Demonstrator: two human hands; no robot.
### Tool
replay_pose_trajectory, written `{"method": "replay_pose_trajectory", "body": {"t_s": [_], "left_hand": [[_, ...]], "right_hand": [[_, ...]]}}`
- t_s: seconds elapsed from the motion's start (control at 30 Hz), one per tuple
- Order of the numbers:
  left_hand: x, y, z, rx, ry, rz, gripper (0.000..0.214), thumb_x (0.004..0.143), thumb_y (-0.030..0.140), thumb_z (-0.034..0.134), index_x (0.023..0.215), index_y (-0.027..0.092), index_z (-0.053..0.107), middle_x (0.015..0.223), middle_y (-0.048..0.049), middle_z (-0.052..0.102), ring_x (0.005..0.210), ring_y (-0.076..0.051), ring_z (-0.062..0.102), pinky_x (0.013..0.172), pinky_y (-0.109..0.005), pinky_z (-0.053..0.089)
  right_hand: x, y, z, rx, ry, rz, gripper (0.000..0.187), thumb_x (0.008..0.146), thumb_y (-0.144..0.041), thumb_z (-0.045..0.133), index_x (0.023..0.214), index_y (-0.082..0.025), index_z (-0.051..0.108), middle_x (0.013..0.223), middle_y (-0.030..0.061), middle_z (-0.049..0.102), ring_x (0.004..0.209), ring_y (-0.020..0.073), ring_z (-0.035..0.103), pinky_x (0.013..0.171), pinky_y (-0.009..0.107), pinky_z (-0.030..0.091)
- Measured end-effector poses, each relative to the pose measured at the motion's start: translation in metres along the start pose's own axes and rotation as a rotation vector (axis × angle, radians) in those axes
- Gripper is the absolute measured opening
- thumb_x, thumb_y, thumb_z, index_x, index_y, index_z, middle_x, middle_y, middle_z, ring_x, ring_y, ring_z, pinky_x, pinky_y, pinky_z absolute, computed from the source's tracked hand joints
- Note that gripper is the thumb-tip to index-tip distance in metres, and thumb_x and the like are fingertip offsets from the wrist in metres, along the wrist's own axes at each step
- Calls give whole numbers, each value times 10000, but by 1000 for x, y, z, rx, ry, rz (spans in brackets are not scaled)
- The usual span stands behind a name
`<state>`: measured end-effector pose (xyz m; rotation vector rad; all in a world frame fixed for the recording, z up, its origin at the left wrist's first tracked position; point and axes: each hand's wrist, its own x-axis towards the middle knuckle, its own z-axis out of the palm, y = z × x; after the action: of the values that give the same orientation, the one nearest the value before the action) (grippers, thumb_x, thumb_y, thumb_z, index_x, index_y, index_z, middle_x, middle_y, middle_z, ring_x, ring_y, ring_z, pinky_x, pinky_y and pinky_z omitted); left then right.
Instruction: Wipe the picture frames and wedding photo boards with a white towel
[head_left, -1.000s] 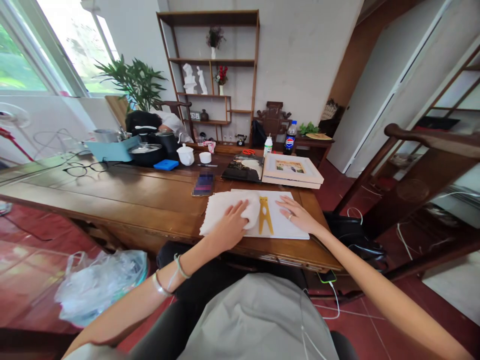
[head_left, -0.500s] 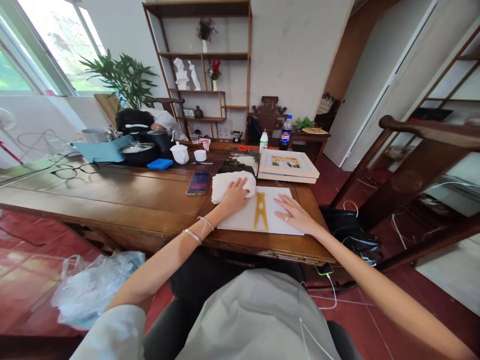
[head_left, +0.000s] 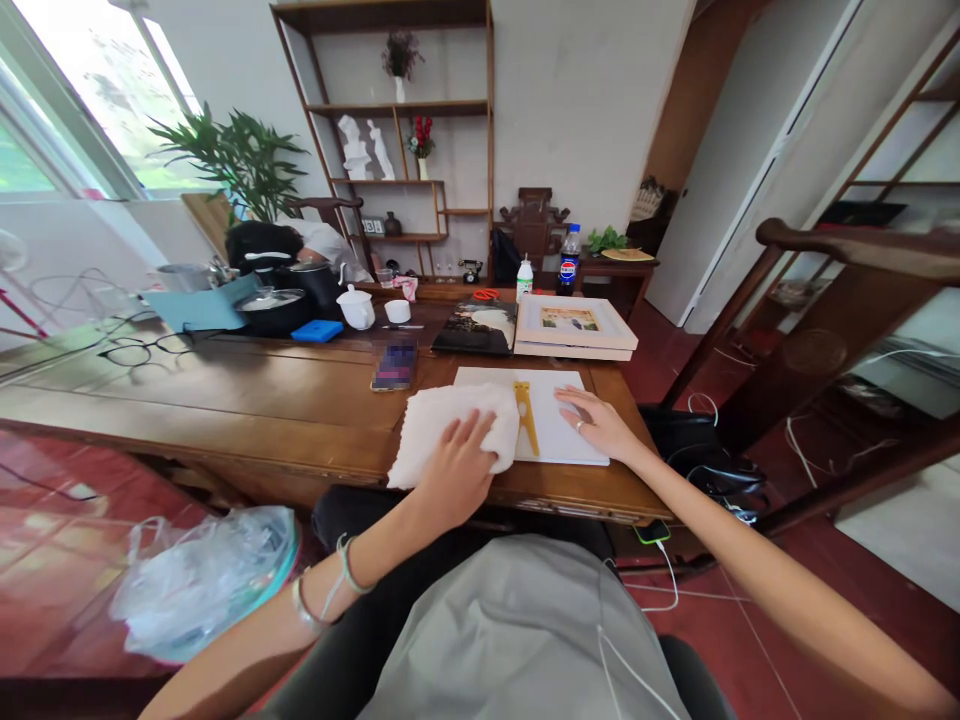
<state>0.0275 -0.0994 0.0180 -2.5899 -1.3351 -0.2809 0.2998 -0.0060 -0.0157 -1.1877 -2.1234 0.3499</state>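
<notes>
A white cloth [head_left: 429, 425] lies under my left hand [head_left: 459, 472], whose fingers press onto its right part. The cloth covers the left side of a white sheet or board [head_left: 556, 442] at the table edge. Flat on that sheet is a yellow cat-shaped piece [head_left: 527, 415] with two long legs. The cloth's edge touches it and hides part of one leg. My right hand [head_left: 598, 424] rests on the sheet's right side, fingers stretched out and holding nothing.
Behind the sheet lie a dark open album page [head_left: 474, 335] and a pale framed box [head_left: 622, 335]. A phone [head_left: 394, 367] is left of them. Farther back stand a cola bottle [head_left: 569, 262], a white bottle [head_left: 524, 278] and a white teapot [head_left: 355, 308]. A chair [head_left: 840, 300] is at right.
My left hand has drawn the cloth toward me and to the left, uncovering the sheet's far left corner. The yellow piece has tilted slightly. My right hand stays almost in place.
</notes>
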Motion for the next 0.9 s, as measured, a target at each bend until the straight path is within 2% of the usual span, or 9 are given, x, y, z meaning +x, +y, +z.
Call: {"method": "replay_pose_trajectory", "body": {"t_s": [0.1, 0.33, 0.43, 0.57, 0.8, 0.9], "left_hand": [[17, -13, 6, -27, -3, -35, 212, 834, 175, 497, 925, 150, 686, 1465, -135, 362, 1359, -328, 309, 1080, -493, 318], [82, -55, 29, 13, 11, -79, 269, 887, 219, 439, 998, 119, 663, 1464, -163, 352, 1341, -352, 324, 1056, -524, 312], [94, -63, 34, 38, 24, -96, 285, 895, 217, 427, 1029, 112, 655, 1451, -164, 374, 1333, -344, 338, 1052, -513, 317], [79, -58, 26, 35, 9, -58, 279, 881, 180, 430, 1010, 102, 664, 1423, -171, 414, 1318, -329, 371, 1043, -473, 346], [6, -17, -5, -1, -19, 6, 208, 818, 141, 509, 916, 152, 692, 1436, -128, 409, 1347, -308, 335, 1066, -472, 339], [-2, -9, -12, -38, -32, 36, 215, 826, 145, 502, 926, 175, 690, 1424, -113, 430, 1336, -288, 359, 1053, -462, 363]], "right_hand": [[0, -1, -1, -19, 16, -2, 352, 880, -348, 485, 1187, -251, 627, 1266, 59, 603, 1271, 249, 458, 1085, 489, 341], [-1, -1, -1, -39, -6, -17, 364, 889, -356, 463, 1213, -266, 602, 1298, 45, 579, 1290, 252, 435, 1089, 502, 332], [-1, -1, -1, -38, -10, -27, 371, 892, -352, 458, 1222, -253, 595, 1304, 53, 574, 1295, 245, 430, 1090, 495, 334], [-1, -1, -1, -46, -12, -33, 380, 896, -351, 453, 1226, -227, 594, 1313, 70, 566, 1298, 247, 425, 1091, 488, 335], [-2, -2, -1, -26, -21, -22, 371, 893, -354, 457, 1227, -265, 592, 1316, 46, 564, 1307, 255, 413, 1094, 510, 322], [-2, -2, -2, -31, -18, -28, 368, 894, -352, 454, 1224, -268, 593, 1309, 43, 570, 1307, 252, 414, 1094, 513, 322]]}}
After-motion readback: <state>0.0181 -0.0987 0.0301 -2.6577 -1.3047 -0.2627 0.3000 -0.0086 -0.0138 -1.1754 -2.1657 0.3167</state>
